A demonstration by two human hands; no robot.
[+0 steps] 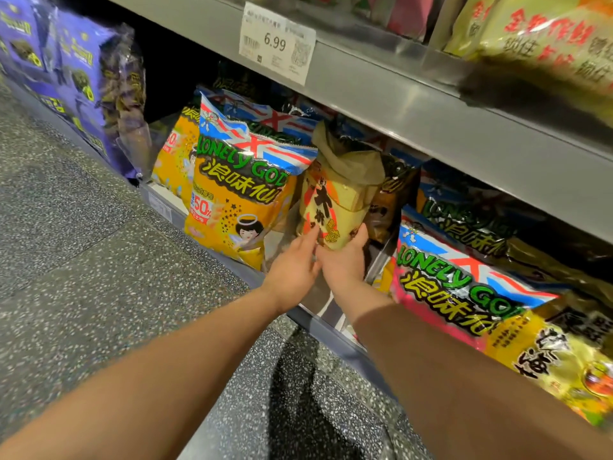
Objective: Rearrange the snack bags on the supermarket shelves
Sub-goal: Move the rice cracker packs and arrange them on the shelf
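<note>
A pale yellow snack bag (338, 194) with black characters stands upright on the bottom shelf, in a gap between two Lonely God bags. My left hand (293, 267) lies against its lower front with straight fingers. My right hand (345, 260) cups its lower right edge, thumb curled up along the side. To its left stands an orange Lonely God bag (232, 194). To its right leans a pink Lonely God bag (444, 293).
Purple snack bags (66, 71) fill the shelf's far left. The grey upper shelf edge (414, 104) with a 6.99 price tag (277, 43) overhangs the bags. Yellow bags (547, 38) sit on that shelf. Speckled floor (83, 260) lies below.
</note>
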